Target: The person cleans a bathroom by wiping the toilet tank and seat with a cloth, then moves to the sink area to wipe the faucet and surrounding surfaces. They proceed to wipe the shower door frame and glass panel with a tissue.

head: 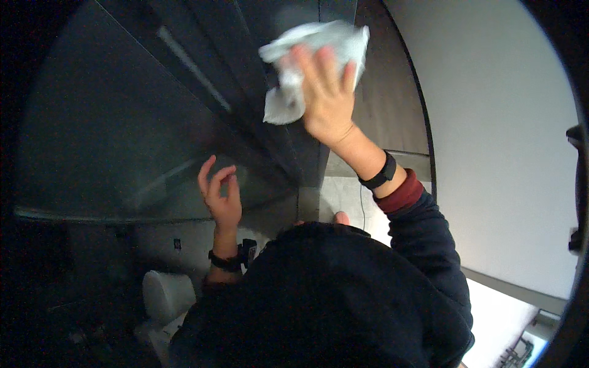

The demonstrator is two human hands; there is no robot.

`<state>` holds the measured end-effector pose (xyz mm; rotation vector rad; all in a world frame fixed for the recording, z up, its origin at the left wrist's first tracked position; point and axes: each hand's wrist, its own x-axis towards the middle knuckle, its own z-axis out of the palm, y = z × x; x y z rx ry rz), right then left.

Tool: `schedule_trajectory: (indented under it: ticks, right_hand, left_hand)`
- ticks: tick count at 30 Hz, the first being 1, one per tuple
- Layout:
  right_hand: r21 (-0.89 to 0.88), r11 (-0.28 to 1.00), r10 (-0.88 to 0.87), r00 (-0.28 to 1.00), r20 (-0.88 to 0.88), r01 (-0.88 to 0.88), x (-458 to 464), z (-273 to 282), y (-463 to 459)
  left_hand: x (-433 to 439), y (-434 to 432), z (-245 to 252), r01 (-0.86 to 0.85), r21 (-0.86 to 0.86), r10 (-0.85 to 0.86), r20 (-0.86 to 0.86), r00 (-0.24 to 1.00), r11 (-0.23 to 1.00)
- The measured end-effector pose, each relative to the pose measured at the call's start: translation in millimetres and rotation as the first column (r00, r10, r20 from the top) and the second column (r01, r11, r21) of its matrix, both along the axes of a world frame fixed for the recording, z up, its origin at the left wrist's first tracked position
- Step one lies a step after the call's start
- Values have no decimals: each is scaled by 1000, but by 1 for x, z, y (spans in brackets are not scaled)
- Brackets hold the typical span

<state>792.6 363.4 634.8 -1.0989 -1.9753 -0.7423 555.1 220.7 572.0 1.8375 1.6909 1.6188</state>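
My right hand (329, 101) lies spread over a crumpled white cloth (343, 41), which it holds up against the edge of a dark panel (294, 9). Both cloth and fingertips are blurred. Part of the cloth bunches beside the thumb side of the hand and hangs loose. My left hand (223, 193) is lower and to the left, raised in front of a dark, glossy surface (115, 138). Its fingers are apart and slightly curled, with nothing in them. Whether it touches that surface, I cannot tell. A black band (379, 175) is around my right wrist.
A pale grey door-like panel (497, 115) rises on the right, with dark fittings at its far edge. A white toilet (168, 294) stands at the lower left in dim light. Below me a thin cable (362, 207) runs over the pale floor (338, 193) near a foot (342, 218).
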Motion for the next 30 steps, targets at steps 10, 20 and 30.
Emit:
schedule_trajectory:
  ticks: [10, 20, 30]
  right_hand:
    - [-879, 349, 499, 859, -119, -325, 18, -179, -14]
    - [-226, 945, 273, 950, 155, -235, -18, -32, 56]
    - [-323, 786, 522, 846, -111, -527, -38, -45, 37]
  left_hand:
    - [-34, -5, 9, -83, 25, 84, -46, 995, 996]
    - [-31, 26, -18, -103, -22, 103, 18, 994, 994]
    - [-51, 6, -41, -248, -56, 250, 22, 968, 967]
